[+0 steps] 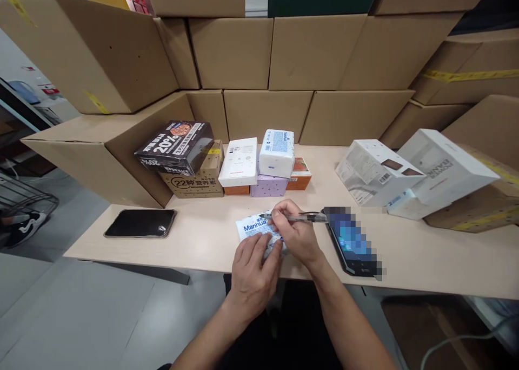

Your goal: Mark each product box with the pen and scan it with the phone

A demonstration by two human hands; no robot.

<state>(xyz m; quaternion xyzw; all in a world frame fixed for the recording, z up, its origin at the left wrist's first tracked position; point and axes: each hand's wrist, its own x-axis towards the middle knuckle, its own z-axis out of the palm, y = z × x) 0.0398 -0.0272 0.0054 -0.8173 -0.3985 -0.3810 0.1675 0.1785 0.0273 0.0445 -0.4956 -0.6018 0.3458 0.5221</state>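
Observation:
A small white and blue tissue pack (250,226), printed "Manhua", lies near the table's front edge. The curled fingers of my left hand (256,270) hold it from the near side and cover its lower part. Pinched in my right hand (298,232) is a pen (306,217) with a clear barrel. The pen lies nearly level, its tip pointing left over the pack's upper edge; I cannot tell whether the tip touches. Just right of this hand lies a dark handheld device (348,243), its lit screen partly blurred out.
A black phone (141,223) lies at the left. Behind my hands stand a dark box (176,145) on a brown box (194,183), a white box (239,162) and another tissue pack (277,152) on a lilac box (270,186). White cartons (375,170) stand right; stacked cardboard boxes (267,116) wall the back.

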